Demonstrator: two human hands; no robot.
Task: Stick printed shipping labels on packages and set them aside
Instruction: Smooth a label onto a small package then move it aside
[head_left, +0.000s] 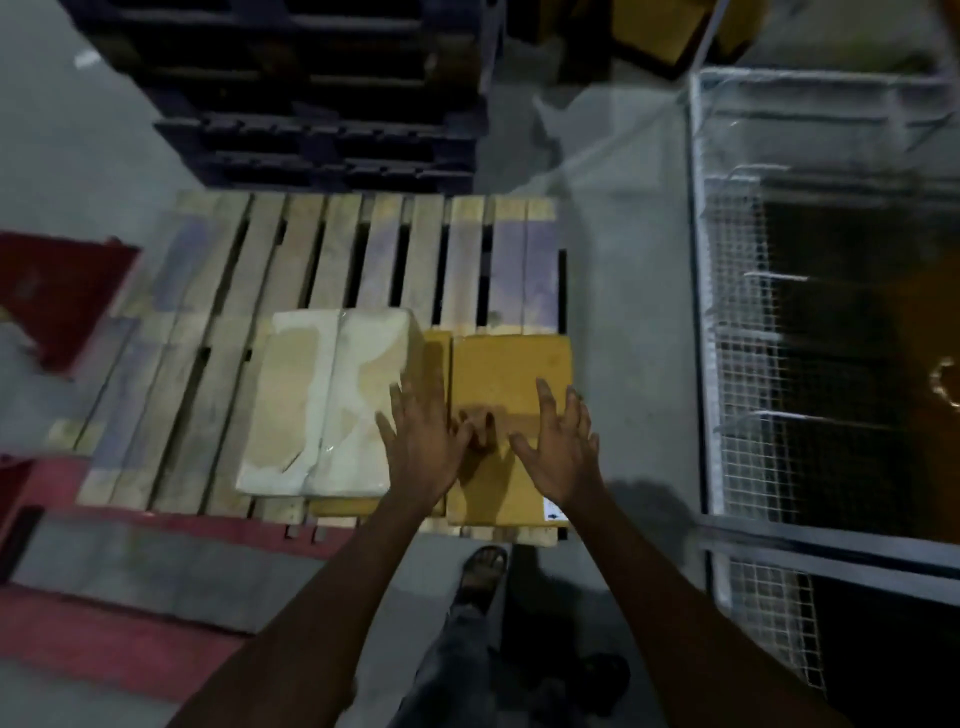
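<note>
- Left hand (421, 441) and right hand (561, 447) are spread, fingers straight, holding nothing; whether they touch the cardboard I cannot tell.
- The box (511, 364) lies flat under them at the near right corner of the pallet (332, 249); its long axis runs away from the person; the right hand is squarely over it, the left over its left edge.
- A small label (553, 514) shows at its near right corner.
- A wrapped parcel (327, 400) lies just left; a cage (737, 291) stands to the right.

Wooden pallet (332, 260): slatted.
Brown cardboard box (511, 364): pallet's near right corner.
Plastic-wrapped package (327, 400): pallet's near edge, middle.
Left hand (422, 441), right hand (562, 449): fingers spread, over that corner.
</note>
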